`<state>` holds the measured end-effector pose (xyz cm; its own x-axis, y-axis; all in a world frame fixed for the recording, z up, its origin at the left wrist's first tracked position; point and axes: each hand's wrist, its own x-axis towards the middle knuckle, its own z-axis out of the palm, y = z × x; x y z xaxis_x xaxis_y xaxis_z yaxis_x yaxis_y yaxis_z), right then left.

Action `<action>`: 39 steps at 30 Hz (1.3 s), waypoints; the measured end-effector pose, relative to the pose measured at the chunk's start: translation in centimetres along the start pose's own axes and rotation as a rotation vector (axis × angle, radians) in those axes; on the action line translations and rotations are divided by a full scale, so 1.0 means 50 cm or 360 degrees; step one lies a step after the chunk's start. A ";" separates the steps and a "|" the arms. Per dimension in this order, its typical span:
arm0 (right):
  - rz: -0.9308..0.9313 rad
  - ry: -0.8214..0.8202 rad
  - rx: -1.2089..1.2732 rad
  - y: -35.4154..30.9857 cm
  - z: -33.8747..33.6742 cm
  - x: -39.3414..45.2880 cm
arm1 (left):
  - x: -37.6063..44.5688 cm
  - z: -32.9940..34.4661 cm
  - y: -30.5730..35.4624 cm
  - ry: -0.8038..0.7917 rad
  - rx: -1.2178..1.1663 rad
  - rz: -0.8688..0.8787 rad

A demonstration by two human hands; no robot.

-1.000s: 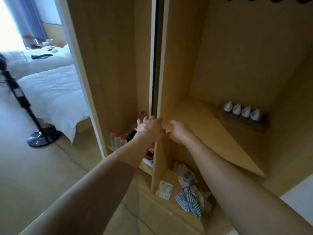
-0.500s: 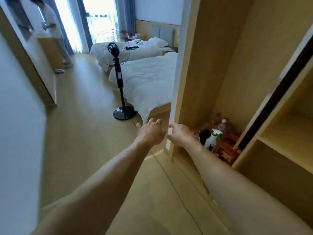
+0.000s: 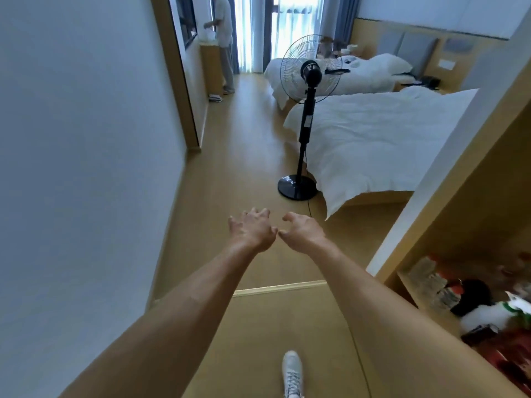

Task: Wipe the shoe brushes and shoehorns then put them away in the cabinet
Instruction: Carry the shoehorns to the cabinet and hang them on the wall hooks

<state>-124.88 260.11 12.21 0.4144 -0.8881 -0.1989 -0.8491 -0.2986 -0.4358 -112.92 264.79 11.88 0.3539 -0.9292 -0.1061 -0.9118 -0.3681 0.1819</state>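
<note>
Hands first: your left hand (image 3: pixel 253 229) and right hand (image 3: pixel 301 229) are both stretched out ahead of you above the floor (image 3: pixel 244 156), side by side and nearly touching at the thumbs. The fingers of each are loosely curled and spread, and neither holds anything. No shoe brush or shoehorn shows anywhere in this view, so you cannot judge their long axis from here, nor which hand is nearer to them.

What matters for your next move is the cabinet (image 3: pixel 459 214): it stands to your right, its pale front edge running up the right side of the view, with a lower shelf of blurred bottles (image 3: pixel 488 308) just beside your right forearm. Your right hand is therefore the nearer one to it. You face down the corridor toward the fan (image 3: pixel 309 70) and the beds (image 3: pixel 373 133), so you would probably have to turn right to reach the shelves.
</note>
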 end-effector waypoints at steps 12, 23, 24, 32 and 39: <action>-0.0213 -0.0198 0.0164 -0.093 -0.070 0.428 | 0.367 -0.084 -0.073 0.0155 -0.0358 -0.0360; -0.0284 -0.0244 0.0147 -0.181 -0.080 0.769 | 0.688 -0.116 -0.175 0.0180 -0.0423 -0.0434; -0.0268 -0.0247 0.0151 -0.189 -0.077 0.803 | 0.726 -0.115 -0.189 0.0168 -0.0425 -0.0428; -0.0101 -0.0236 0.0136 -0.316 -0.063 1.097 | 1.049 -0.146 -0.333 0.0090 -0.0446 -0.0314; -0.0066 -0.0217 0.0151 -0.456 -0.073 1.351 | 1.317 -0.215 -0.481 0.0060 -0.0397 -0.0277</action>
<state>-78.75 205.67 11.91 0.4945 -0.8182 -0.2935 -0.7984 -0.2941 -0.5255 -65.44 212.11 11.00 0.5118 -0.8505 -0.1214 -0.7594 -0.5139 0.3990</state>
